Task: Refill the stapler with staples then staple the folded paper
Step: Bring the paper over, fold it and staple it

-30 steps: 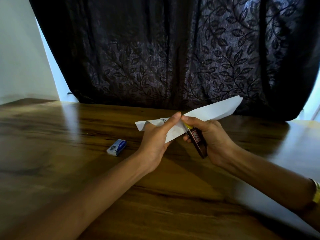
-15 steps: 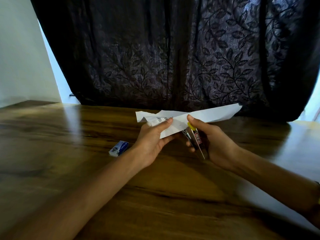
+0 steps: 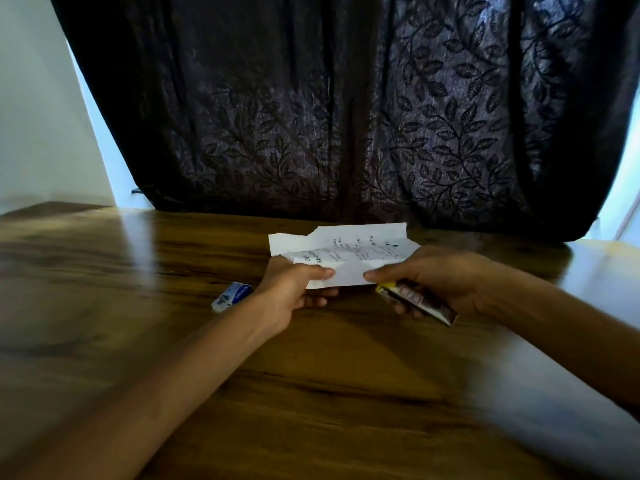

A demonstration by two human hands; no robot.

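A folded white paper [image 3: 349,251] with printed text is held flat over the wooden table [image 3: 138,306], its printed side up. My left hand [image 3: 294,292] pinches its near left edge between thumb and fingers. My right hand [image 3: 440,278] grips a small dark stapler [image 3: 419,299] with a yellow tip, and its thumb presses on the paper's near right edge. The stapler's yellow tip sits just below the paper's near edge. A small blue and white staple box [image 3: 231,296] lies on the table to the left of my left hand.
A dark leaf-patterned curtain [image 3: 346,116] hangs behind the table's far edge. A pale wall [image 3: 34,116] stands at the left. Bright light falls on the table's right side [image 3: 606,265].
The paper has turned from a raised, slanted hold to lying flat and low with its text showing. My right hand and the stapler have shifted right and tilted level.
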